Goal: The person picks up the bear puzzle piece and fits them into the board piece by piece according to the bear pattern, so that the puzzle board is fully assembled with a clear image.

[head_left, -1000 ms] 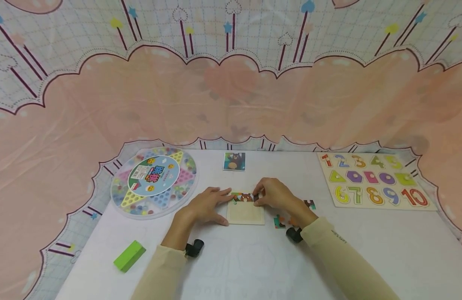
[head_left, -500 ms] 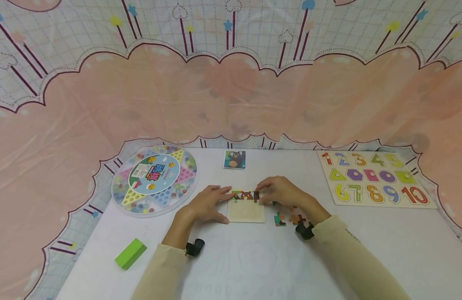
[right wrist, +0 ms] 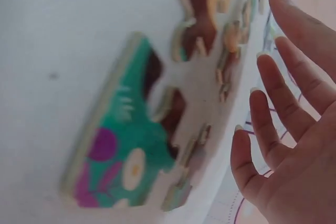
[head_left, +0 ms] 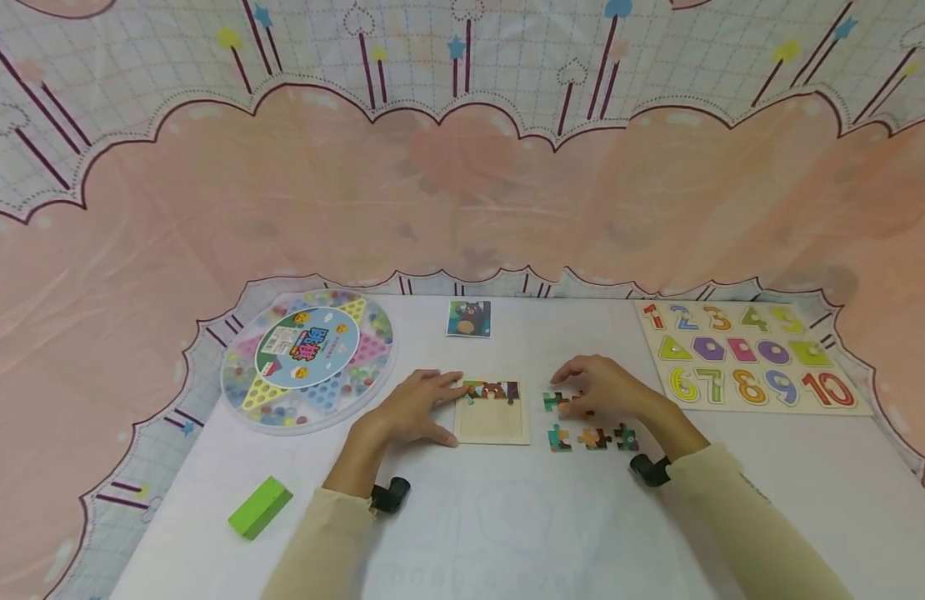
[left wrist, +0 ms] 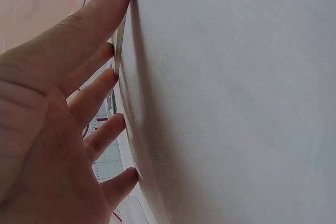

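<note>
Left hand (head_left: 413, 408) spread, thumb and fingers straight and apart, fingertips and thumb resting at left edge of wooden puzzle board (head_left: 492, 425), mid desk (head_left: 462, 517). Board holds a row of bear picture pieces (head_left: 494, 391) along its far edge, bare wood below. Right hand (head_left: 605, 387) also spread, fingers extended over loose puzzle pieces (head_left: 595, 439) just right of the board; cannot tell if it touches any. Three loose ones in the near row, far row partly hidden under the hand, so count unclear. Right wrist view: nearest piece (right wrist: 142, 135) teal with purple spot and white oval, a bit blurred, fingers apart from it. Bear picture card (head_left: 469, 319) flat beyond the board. Round marble game disc (head_left: 307, 348) at far left, green block (head_left: 260, 507) near left, number and shape board (head_left: 753, 358) at far right. Beige sleeves (head_left: 747, 508), black camera (head_left: 650, 470) on each wrist. Pink and white patterned cloth (head_left: 462, 208) hangs behind the desk
</note>
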Tool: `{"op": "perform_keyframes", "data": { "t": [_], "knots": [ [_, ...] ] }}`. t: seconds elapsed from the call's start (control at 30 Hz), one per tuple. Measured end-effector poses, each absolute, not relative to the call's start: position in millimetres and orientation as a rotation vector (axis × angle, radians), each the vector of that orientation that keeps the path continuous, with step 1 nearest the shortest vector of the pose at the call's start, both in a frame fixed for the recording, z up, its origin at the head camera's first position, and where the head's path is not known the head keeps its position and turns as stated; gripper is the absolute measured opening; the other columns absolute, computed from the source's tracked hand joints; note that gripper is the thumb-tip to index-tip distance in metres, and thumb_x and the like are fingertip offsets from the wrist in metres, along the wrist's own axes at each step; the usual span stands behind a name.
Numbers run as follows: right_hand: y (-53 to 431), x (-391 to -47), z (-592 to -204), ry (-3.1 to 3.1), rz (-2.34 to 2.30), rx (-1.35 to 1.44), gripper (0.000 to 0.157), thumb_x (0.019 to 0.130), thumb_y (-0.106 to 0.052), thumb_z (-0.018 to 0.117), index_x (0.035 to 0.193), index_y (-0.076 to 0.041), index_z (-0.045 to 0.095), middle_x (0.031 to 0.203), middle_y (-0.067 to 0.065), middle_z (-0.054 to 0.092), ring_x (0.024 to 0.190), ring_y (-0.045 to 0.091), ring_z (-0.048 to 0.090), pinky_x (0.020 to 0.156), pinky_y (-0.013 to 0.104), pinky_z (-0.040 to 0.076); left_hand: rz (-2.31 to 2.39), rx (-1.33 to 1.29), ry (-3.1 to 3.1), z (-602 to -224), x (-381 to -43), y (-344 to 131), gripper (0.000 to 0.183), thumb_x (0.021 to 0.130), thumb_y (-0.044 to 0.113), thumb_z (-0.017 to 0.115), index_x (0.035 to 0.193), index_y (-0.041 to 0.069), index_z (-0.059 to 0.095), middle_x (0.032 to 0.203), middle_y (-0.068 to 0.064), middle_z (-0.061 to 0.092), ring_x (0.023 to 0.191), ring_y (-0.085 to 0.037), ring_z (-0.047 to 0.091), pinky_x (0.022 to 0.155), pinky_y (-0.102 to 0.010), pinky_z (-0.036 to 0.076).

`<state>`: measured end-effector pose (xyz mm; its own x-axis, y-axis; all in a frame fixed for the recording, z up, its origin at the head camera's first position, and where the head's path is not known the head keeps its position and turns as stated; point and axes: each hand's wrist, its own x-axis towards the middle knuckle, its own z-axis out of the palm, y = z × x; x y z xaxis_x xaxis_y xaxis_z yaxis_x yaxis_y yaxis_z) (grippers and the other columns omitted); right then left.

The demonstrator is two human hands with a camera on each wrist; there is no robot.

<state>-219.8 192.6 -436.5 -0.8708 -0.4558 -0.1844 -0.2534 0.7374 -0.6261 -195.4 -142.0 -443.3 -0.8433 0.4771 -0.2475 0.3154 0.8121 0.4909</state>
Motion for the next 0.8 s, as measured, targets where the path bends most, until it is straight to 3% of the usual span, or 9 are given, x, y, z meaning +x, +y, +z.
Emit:
{"op": "perform_keyframes", "data": {
  "t": [0.4, 0.8],
  "knots": [
    [190.7, -221.3, -447.9, 2.653, -0.866, -0.611, 0.023, 0.081, -0.017, 0.086, 0.102, -0.014, 0.076, 0.11, 0.003, 0.074, 0.111, 0.024, 0.061, 0.107, 0.054, 0.047, 0.637, 0.593, 2.637, -443.4, -196.4, -143.6, 0.085, 0.075, 0.034, 0.09, 0.15, 0.022, 0.052, 0.167, 0.005, 0.037, 0.157, -0.033, 0.026, 0.124, -0.062, 0.028],
    [190.8, -221.1, -450.6, 2.671, -0.87, -0.647, 0.013, 0.084, -0.017, 0.083, 0.096, -0.017, 0.078, 0.105, 0.001, 0.074, 0.106, 0.023, 0.063, 0.102, 0.054, 0.05, 0.653, 0.588, 2.647, -444.6, -197.4, -145.0, 0.085, 0.073, 0.035, 0.091, 0.148, 0.023, 0.054, 0.165, 0.007, 0.039, 0.156, -0.032, 0.027, 0.123, -0.062, 0.029]
  ]
}}
